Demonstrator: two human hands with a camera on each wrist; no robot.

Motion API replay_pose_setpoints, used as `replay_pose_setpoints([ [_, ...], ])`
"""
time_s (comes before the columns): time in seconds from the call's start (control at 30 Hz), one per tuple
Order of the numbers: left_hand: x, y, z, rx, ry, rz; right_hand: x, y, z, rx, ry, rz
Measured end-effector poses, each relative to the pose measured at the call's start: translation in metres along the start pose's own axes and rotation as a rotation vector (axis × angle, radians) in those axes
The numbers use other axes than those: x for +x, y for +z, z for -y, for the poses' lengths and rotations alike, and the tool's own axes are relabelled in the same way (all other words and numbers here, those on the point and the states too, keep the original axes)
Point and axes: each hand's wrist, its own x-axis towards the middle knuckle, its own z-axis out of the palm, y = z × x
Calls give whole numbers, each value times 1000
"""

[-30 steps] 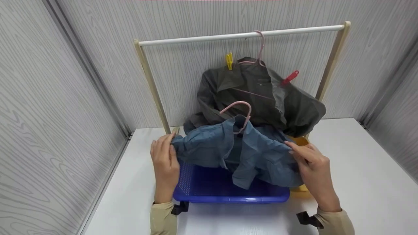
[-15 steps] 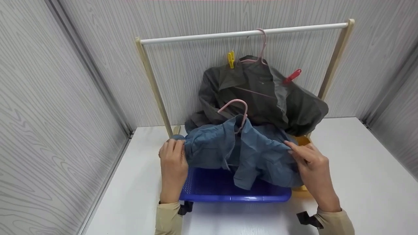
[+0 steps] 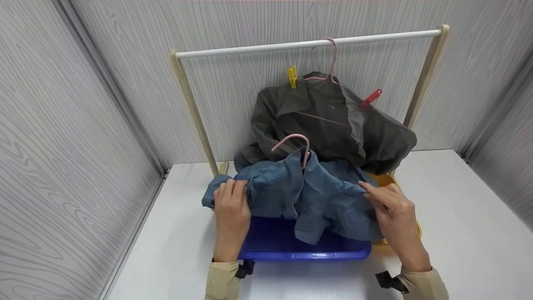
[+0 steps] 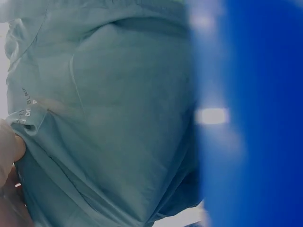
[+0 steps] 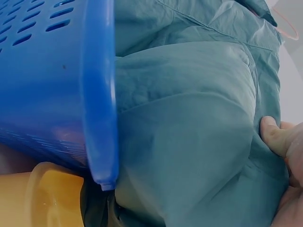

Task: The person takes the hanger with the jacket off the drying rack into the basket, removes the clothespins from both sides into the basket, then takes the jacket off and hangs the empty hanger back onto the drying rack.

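Observation:
A blue shirt (image 3: 270, 191) hangs over a pink hanger (image 3: 307, 143), whose hook sticks up out of the collar. My left hand (image 3: 231, 208) grips the shirt near its left shoulder, and a sleeve end bulges out beyond the fingers. At the other shoulder my right hand (image 3: 393, 208) pinches the cloth between thumb and fingers. The shirt is held above a blue basket (image 3: 306, 255) and covers much of it. In the right wrist view the thumb presses on the shirt (image 5: 199, 113); the left wrist view shows printed letters on the cloth (image 4: 104, 104).
Behind, a dark grey shirt (image 3: 316, 121) hangs on a rack bar (image 3: 250, 48) by another pink hanger (image 3: 334, 58). A yellow clothespin (image 3: 292, 78) and a red clothespin (image 3: 370, 98) clip its shoulders. A yellow container (image 3: 385, 180) stands right of the basket.
My left hand has moved right along the shirt's shoulder, leaving the sleeve end outside the fingers. The hanger's hook has shifted left and dropped slightly. My right hand has barely moved.

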Motion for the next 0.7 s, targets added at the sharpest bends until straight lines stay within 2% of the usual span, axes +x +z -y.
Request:
replay_pose_setpoints([
  [0.17, 1, -3, -5, -45, -7, -11, 2, 6, 14, 41, 17, -46],
  [0.47, 3, -5, -13, -108, 7, -5, 0, 28, 48, -47, 60, -123],
  [0.57, 3, -6, -12, -120, 14, -1, 2, 32, 48, -15, 57, -174],
  [0.7, 2, -10, -8, -120, 13, -5, 3, 28, 36, 43, 60, -241],
])
